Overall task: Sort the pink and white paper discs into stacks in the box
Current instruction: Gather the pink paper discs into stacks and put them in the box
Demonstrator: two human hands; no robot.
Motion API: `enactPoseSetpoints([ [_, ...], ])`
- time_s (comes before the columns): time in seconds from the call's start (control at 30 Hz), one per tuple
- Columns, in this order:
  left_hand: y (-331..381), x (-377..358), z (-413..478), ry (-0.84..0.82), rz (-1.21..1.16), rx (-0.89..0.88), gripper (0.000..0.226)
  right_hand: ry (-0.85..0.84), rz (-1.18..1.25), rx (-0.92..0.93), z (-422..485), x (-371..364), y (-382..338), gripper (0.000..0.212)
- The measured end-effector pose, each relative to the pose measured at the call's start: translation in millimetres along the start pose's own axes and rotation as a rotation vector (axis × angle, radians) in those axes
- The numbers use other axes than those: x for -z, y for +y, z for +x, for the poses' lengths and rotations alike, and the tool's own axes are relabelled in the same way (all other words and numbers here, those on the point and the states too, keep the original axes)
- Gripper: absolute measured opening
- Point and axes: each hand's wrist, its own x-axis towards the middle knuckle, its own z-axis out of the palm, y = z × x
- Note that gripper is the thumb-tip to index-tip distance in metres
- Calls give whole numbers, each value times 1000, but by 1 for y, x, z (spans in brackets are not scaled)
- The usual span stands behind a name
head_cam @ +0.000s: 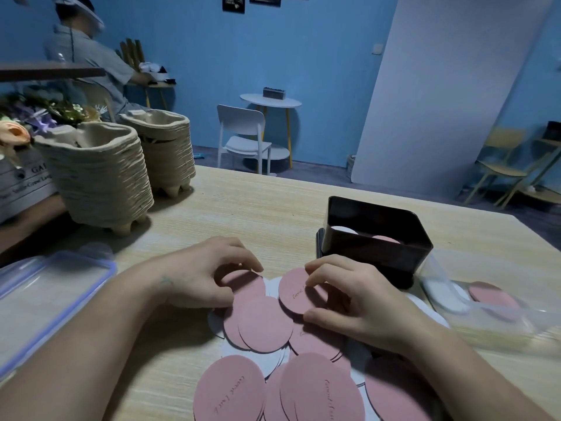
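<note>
A loose heap of pink and white paper discs (264,329) covers the near middle of the wooden table. My right hand (358,302) pinches one pink disc (296,294) between curled fingers and thumb, lifted off the heap's far edge. My left hand (206,275) has its fingertips curled on another pink disc (247,285) at the heap's far left. Just beyond my right hand stands the black box (376,238); inside it a white disc (344,230) lies on the left and a pink disc (385,239) on the right.
Two stacks of pulp trays (97,177) stand at the far left, with flowers behind. A clear lid with a blue rim (45,296) lies at the left. A clear container (485,305) holding pink and white discs lies to the right of the box. A person sits in the background.
</note>
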Motion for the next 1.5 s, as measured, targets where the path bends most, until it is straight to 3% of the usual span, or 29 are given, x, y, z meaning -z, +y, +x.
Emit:
enactPoseSetpoints([
  [0.27,-5,-5,6,82,-101,-84,40,8,-10,5,0,-3,0,34],
  [0.47,-7,-19,18,326,-155,-164,40,-2,-10,-2,-2,-4,3,34],
  [0.63,-6,-29,28,392,-197,-140,14,8,-15,-9,-2,-2,6,32],
  [0.9,-8,-18,15,178,-196,-57,46,25,-29,-7,-2,-4,7,34],
  [1.23,3,-22,21,456,-229,-178,58,75,-27,-12,-1,-6,8,36],
  [1.5,20,-34,29,489,-195,-329,59,224,28,26,4,-6,2,49],
])
